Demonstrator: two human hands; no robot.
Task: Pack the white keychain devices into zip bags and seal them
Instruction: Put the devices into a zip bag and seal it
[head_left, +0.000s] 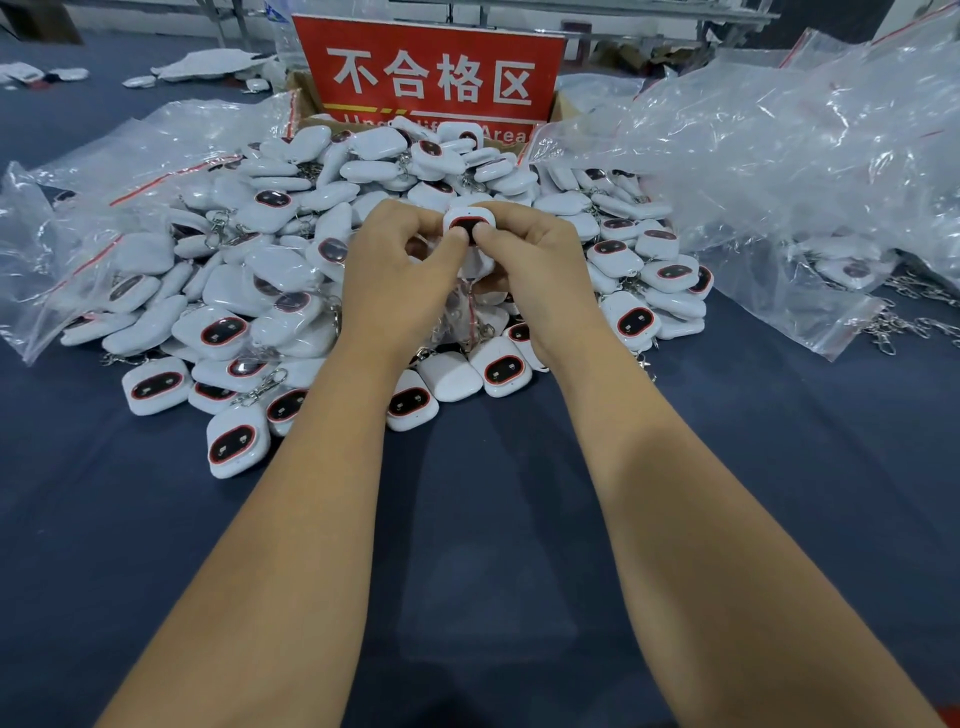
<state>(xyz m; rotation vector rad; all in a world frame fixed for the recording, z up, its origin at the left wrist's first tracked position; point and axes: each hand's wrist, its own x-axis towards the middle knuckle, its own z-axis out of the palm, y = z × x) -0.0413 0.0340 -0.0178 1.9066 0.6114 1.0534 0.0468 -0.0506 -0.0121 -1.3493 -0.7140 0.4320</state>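
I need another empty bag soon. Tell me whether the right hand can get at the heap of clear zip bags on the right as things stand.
Probably not yet. The right hand and the left hand both pinch one white keychain device above the pile. The path to the heap of zip bags looks clear, but the hand must let go first.

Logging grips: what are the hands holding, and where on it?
Both hands pinch one white keychain device, thumbs at its lower front edge, fingers behind; a zip bag hangs below.

Dark navy cloth-covered table (493, 519) filling the view, red rectangular sign with white Chinese characters (431, 73) upright at its far edge, brown cardboard box (304, 98) behind the sign, grey metal frame rails (623, 15) beyond, even diffuse light
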